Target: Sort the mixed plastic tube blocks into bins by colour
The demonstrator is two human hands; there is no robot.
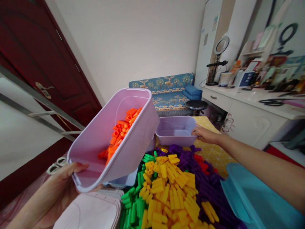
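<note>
My left hand (69,178) grips the near end of a pink bin (143,140), thumb over the rim. The bin is held up and tilted, with orange plastic pieces (121,130) lying inside along one side. On the right, the fingers of my right hand (201,133) are closed on the right rim of a lilac bin (175,140), whose inside shows no pieces. Heaped in front of me are yellow pieces (171,187), with green pieces (133,206) to their left and purple pieces (209,190) to their right. A few red pieces (202,163) lie among the purple ones.
A turquoise bin (259,197) stands at the right on the yellow patterned table cloth (214,156). Pale lids (90,210) are stacked at the lower left. Farther back are a black stool (196,105), a blue sofa (166,95) and a white dresser (252,117). A metal ladder (43,98) leans left.
</note>
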